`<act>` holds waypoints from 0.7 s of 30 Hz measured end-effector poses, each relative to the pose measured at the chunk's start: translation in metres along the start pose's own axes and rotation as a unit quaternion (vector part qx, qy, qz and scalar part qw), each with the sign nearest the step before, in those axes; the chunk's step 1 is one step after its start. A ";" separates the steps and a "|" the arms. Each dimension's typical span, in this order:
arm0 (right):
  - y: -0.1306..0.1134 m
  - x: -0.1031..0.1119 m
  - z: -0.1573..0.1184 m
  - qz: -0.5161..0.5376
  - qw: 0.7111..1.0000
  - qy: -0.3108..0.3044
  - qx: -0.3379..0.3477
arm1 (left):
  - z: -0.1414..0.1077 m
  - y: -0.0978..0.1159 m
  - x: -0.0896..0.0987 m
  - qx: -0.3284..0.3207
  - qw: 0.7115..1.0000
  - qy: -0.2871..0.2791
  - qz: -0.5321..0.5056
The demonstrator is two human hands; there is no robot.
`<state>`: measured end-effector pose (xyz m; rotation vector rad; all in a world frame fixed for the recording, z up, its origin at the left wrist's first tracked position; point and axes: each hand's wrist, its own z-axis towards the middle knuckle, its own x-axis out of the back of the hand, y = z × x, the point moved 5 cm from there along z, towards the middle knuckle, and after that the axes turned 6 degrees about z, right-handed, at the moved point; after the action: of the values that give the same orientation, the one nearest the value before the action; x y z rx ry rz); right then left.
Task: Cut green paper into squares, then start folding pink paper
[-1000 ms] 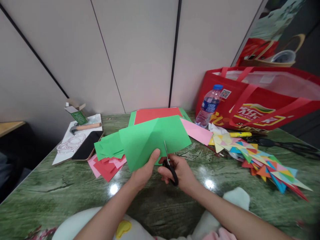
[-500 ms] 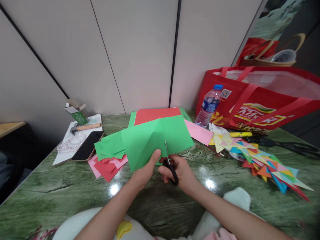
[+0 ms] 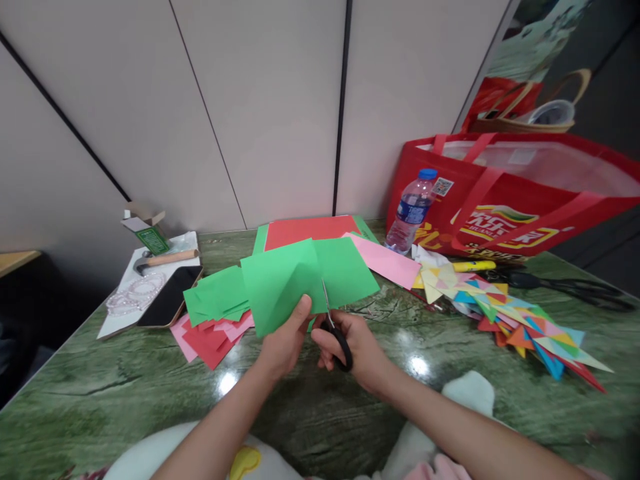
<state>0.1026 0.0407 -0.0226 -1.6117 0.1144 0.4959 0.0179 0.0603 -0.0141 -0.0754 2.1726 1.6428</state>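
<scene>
My left hand [image 3: 287,337] pinches the lower edge of a green sheet of paper [image 3: 280,280], thumb on top, holding it above the table. In my right hand [image 3: 353,343] are black-handled scissors [image 3: 341,343], fingers through the loops. Their blade lies across the sheet from its lower edge, beside my left thumb. To the right of the blade the paper tilts at a different angle. Left of the sheet lie cut green pieces [image 3: 215,293], partly over red and pink pieces [image 3: 213,343]. Behind it rests a stack topped by a red sheet [image 3: 305,230].
A pink strip [image 3: 387,261], a water bottle [image 3: 411,212] and a red bag [image 3: 465,193] stand or lie at right, with folded colored papers [image 3: 520,313] in front. At left are a phone [image 3: 170,298], a hammer [image 3: 167,259], beads [image 3: 135,295] and a small box [image 3: 150,233].
The scissors sit slightly further into the green sheet, and its right part tilts more away from the left part. The whole view has shifted a little.
</scene>
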 end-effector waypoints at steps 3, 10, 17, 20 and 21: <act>0.000 0.001 0.001 0.011 1.000 0.008 -0.002 | 0.000 0.005 -0.005 0.004 1.000 -0.013 -0.002; 0.003 0.003 0.001 0.028 0.999 0.031 -0.017 | 0.007 0.008 0.003 -0.051 0.997 0.030 -0.048; -0.003 0.012 0.003 0.047 0.997 0.063 -0.002 | 0.011 0.018 0.000 -0.094 0.992 -0.044 -0.074; -0.003 0.012 0.003 0.010 0.999 0.043 -0.019 | 0.015 0.022 0.008 -0.112 0.990 -0.005 -0.083; -0.002 0.011 0.002 -0.008 0.999 0.030 -0.031 | 0.016 0.022 0.010 -0.109 0.990 0.014 -0.083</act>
<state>0.1124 0.0455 -0.0244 -1.6869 0.1318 0.4423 0.0068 0.0839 -0.0016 -0.3348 1.9392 1.7834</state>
